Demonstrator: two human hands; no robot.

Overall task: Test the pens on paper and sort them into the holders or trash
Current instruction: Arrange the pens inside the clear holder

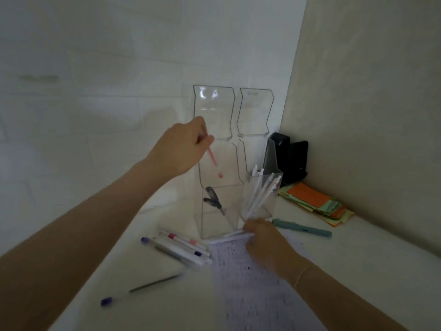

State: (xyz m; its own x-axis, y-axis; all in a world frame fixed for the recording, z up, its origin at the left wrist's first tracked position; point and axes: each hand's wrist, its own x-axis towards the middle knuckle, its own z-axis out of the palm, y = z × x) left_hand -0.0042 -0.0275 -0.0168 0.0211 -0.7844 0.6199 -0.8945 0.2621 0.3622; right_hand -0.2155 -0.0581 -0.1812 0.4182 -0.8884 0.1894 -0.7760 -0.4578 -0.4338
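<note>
A pink pen [212, 158] was pinched in the left grip [183, 149] above the holder [214, 139], centre frame; white pens [232, 235] were clasped in the right grip [262, 237]. A missed drop was judged possible.

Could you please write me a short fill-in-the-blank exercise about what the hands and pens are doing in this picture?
1. The left hand pinches a ____ pen over the tall clear holder.
2. The right hand grips a bundle of ____ pens.
3. The teal pen lies beside a stack of ____ notes.

Missing words: pink; white; sticky
</note>
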